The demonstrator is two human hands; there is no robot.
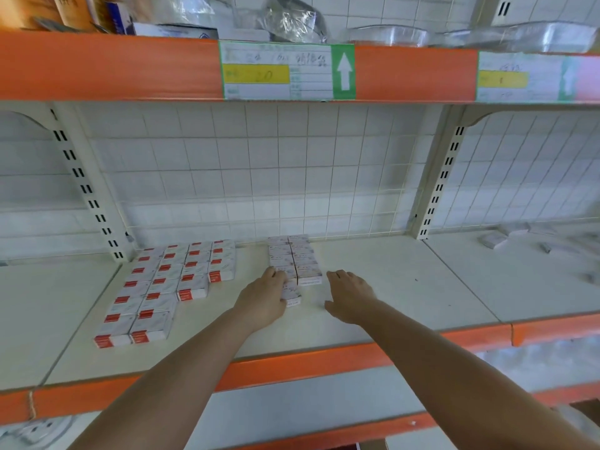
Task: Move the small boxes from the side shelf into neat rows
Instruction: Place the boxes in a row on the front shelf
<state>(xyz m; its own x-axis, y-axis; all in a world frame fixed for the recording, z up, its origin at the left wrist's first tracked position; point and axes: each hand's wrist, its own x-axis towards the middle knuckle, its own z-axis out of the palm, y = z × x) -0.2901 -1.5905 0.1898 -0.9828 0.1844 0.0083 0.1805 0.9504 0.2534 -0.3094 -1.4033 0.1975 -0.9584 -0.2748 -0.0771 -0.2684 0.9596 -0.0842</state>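
Landmark: white stack [293,258], 2 columns of small white boxes running front to back on the shelf [373,287], mid-bay against the mesh wall.

Left hand [264,298] sits at the front-left corner of the white stack, palm down, fingers laid over the front box [292,295] of the left column; the fingers look fairly straight, more a press than a grip, thumb hidden. That front box sticks out past the right column's front edge. Right hand [349,295] hovers just right of the white stack's front, fingers loosely spread, holding nothing, not touching the boxes.

Loose boxes [493,240] lie well right of the white stack, in the next bay past the upright [435,177], blurred, scattered, count unclear. Right hand is the nearer one for them. The white stack's long axis runs away from the person, so new boxes likely go at the front of the right column.

Red boxes [168,287] sit left of the white stack in 4 staggered columns, white with red bands, already tidy.
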